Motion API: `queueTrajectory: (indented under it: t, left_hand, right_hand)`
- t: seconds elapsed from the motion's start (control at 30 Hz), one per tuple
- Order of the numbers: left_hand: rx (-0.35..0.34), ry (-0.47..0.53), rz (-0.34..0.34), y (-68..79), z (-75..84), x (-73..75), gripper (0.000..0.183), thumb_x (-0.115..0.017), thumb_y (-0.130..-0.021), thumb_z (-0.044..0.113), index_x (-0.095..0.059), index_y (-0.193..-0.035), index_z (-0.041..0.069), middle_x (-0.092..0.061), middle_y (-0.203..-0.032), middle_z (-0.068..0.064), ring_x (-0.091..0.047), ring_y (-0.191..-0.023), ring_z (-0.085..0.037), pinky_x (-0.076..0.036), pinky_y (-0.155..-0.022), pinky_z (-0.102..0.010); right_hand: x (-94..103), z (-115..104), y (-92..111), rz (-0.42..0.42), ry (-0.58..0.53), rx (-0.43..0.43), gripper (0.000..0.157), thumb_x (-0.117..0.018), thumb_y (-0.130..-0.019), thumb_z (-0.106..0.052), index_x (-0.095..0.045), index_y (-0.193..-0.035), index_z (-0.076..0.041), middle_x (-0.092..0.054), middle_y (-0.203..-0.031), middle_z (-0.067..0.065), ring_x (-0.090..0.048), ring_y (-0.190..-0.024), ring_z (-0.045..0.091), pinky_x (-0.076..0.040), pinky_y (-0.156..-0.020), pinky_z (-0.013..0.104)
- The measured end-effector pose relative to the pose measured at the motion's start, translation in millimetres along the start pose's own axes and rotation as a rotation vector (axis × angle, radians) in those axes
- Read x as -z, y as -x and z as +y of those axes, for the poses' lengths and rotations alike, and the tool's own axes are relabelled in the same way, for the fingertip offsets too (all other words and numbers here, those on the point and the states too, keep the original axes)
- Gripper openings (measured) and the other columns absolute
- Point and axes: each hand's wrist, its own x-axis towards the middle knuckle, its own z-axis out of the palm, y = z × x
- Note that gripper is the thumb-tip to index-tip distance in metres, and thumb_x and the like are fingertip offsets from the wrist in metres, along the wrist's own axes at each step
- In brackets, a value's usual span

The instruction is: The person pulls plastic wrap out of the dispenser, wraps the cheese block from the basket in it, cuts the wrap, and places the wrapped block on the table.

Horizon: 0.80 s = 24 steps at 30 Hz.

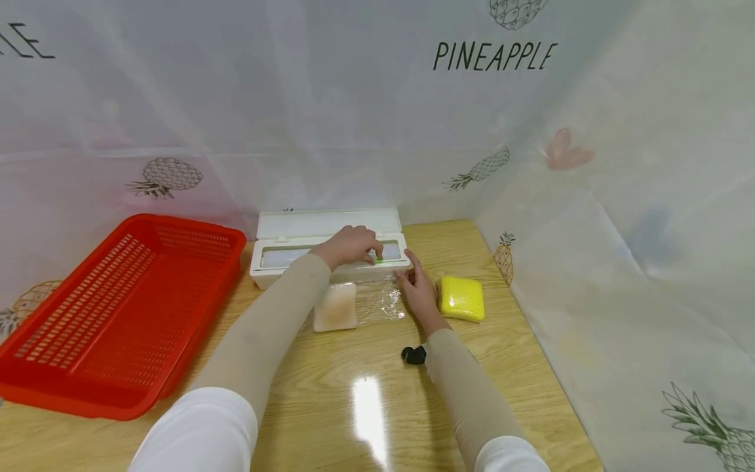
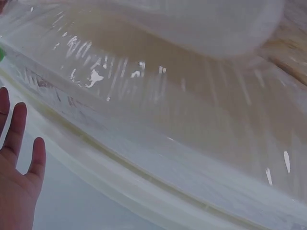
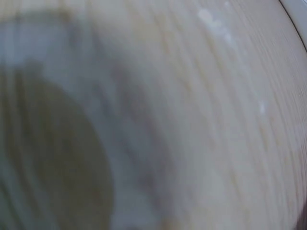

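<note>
A white cling film dispenser [image 1: 330, 270] stands against the back curtain, its lid [image 1: 329, 223] raised. My left hand [image 1: 352, 245] reaches over its top, with fingertips pinching a small green slide cutter [image 1: 379, 261] near the right end. In the left wrist view several fingers of that hand [image 2: 19, 158] are spread beside the dispenser's white edge. With my right hand [image 1: 420, 292] I grip the dispenser's right front corner. Clear cling film [image 1: 383, 298] stretches from its front over a pale, tan-centred square slab [image 1: 335, 307] on the table. The right wrist view is blurred and shows no fingers.
A red perforated basket [image 1: 126, 314] occupies the left side. Right of my right hand lies a yellow square block [image 1: 461, 298] with a shiny covering. A small black object [image 1: 414, 355] is beside my right sleeve. Patterned curtain [image 1: 330, 131] borders the wooden table [image 1: 330, 393] behind and to the right.
</note>
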Motion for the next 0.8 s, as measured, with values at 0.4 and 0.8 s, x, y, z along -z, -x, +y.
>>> queueTrajectory:
  t: [0.4, 0.8]
  left_hand:
    - [-0.047, 0.006, 0.078, 21.6, -8.1, -4.5, 0.017, -0.073, -0.087, 0.025, -0.073, -0.105, 0.024, -0.063, -0.093, 0.001, -0.056, -0.081, -0.017, -0.049, -0.073, -0.037]
    - [-0.009, -0.041, 0.063, 54.9, -30.9, -8.8, 0.014, -0.072, -0.088, 0.026, -0.072, -0.102, 0.027, -0.061, -0.091, 0.004, -0.057, -0.082, -0.016, -0.048, -0.073, -0.035]
  right_hand:
    - [-4.3, -1.7, 1.4, 0.003, -0.013, -0.015, 0.054, -0.057, -0.097, -0.042, -0.035, -0.147, -0.041, -0.056, -0.088, 0.005, -0.049, -0.071, 0.02, -0.041, -0.064, 0.033]
    - [-4.5, 3.2, 2.2, 0.03, 0.006, 0.005, 0.054, -0.056, -0.097, -0.048, -0.034, -0.147, -0.046, -0.058, -0.089, 0.003, -0.051, -0.074, 0.021, -0.042, -0.066, 0.036]
